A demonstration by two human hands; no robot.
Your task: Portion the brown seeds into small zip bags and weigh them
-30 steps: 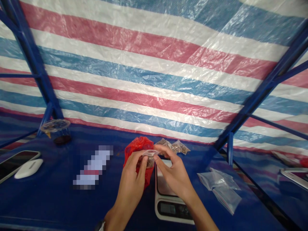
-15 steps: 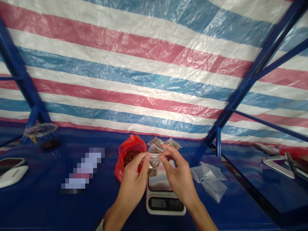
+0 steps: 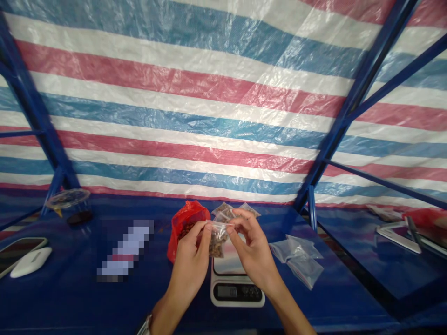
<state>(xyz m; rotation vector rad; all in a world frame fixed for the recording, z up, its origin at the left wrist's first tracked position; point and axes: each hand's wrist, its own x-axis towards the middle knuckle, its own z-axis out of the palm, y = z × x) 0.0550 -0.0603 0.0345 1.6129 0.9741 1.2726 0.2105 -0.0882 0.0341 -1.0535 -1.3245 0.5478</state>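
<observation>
Both of my hands pinch the top edge of a small clear zip bag (image 3: 218, 239) with brown pieces in its lower part. My left hand (image 3: 192, 251) grips the left corner between thumb and fingers, and my right hand (image 3: 249, 246) grips the right one. The bag hangs above a white kitchen scale (image 3: 237, 298) with a metal plate and a dark display. Just left and behind stands an open red plastic bag (image 3: 174, 232) of reddish-brown pieces, partly covered by my left hand. Filled zip bags (image 3: 223, 208) lie behind my fingers.
Flat clear zip bags (image 3: 302, 258) lie right of the scale. On the blue table (image 3: 70, 302), a phone (image 3: 21, 253), a white case (image 3: 31, 262) and a clear lidded cup (image 3: 78, 211) stand left. Blue metal bars (image 3: 335, 135) frame the striped sheet behind.
The view has shifted slightly. The filled part of the held bag shows more plainly between my hands; both hands keep their pinch on its top edge.
</observation>
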